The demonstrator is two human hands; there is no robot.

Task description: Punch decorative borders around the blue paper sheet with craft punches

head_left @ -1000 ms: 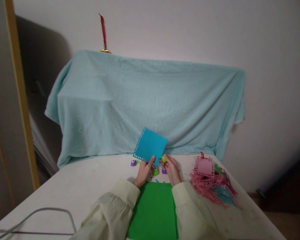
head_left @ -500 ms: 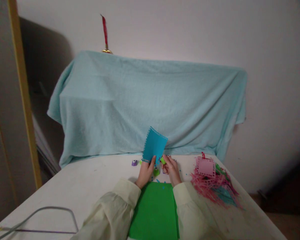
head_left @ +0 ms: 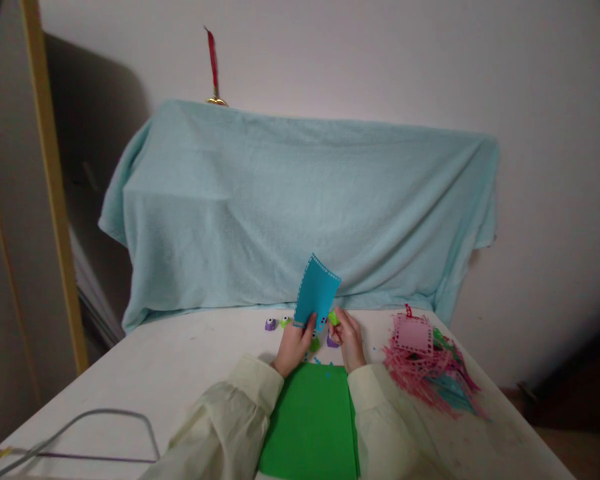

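My left hand (head_left: 291, 349) grips a blue paper card (head_left: 316, 291) by its lower edge, thumb in front. Rows of small punched holes run along the card's left and top edges. Just right of the card, my right hand (head_left: 351, 339) is closed around a small lime-green craft punch (head_left: 333, 318). The punch sits close to the card's right edge; I cannot tell if they touch. Below the hands stand another green punch (head_left: 315, 343) and a purple punch (head_left: 333, 341), partly hidden. Blue paper bits (head_left: 317, 361) lie scattered there.
Green sheets (head_left: 307, 427) lie between my forearms. A purple punch (head_left: 270, 325) and a green one (head_left: 285, 322) with eyes stand left. At right, a pink card (head_left: 413, 335) rests on pink shredded paper (head_left: 415, 377). A grey bent frame (head_left: 105, 412) lies front left; a pale blue cloth (head_left: 305, 200) hangs behind.
The blue card has shifted slightly right and turned so it appears narrower. My right hand with the green punch has moved a little right and up, opening a small gap beside the card.
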